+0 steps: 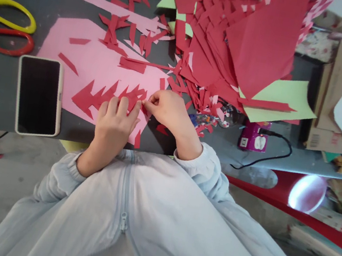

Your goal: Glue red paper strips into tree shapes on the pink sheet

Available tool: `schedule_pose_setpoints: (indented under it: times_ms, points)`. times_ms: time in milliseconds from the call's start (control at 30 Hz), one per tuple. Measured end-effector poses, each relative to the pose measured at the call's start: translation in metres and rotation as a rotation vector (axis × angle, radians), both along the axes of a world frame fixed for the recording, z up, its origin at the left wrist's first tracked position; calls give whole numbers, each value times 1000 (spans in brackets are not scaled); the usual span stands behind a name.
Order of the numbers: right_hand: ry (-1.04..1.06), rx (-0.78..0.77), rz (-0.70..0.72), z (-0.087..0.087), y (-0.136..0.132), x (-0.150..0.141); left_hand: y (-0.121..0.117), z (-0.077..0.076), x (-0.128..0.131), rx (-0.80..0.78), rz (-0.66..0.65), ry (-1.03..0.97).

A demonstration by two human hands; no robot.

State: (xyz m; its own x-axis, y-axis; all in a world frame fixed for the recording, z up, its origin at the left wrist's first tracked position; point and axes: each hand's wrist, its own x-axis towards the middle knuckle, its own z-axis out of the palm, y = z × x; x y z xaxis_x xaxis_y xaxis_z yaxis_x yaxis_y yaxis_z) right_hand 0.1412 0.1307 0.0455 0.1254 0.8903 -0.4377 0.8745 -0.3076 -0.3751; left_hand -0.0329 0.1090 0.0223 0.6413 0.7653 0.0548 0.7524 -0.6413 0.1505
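Observation:
A pink paper sheet (83,65) lies on the dark table with a row of pointed red paper pieces (97,97) on it, shaped like a fishbone or a jagged arrow. My left hand (113,122) rests palm down over the lower edge of this row, its fingers stretched out and pressing on it. At the row's right end, my right hand (169,109) pinches a small red paper piece between thumb and forefinger; the fingertips mostly hide it. Both hands' fingertips nearly meet there. Loose red strips (68,63) lie elsewhere on the pink sheet.
Scissors (5,37) with yellow and red handles and a phone (38,97) lie to the left. Red paper scraps and large red sheets (254,41) are heaped at the back right, beside a light green sheet (280,100). A purple box (254,135) with a black cable stands right.

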Motion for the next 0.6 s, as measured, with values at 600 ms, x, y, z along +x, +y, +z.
schedule_pose_setpoints:
  times_ms: [600]
  points:
    - [-11, 52, 21, -5, -2, 1, -4, 0, 1, 27, 68, -38]
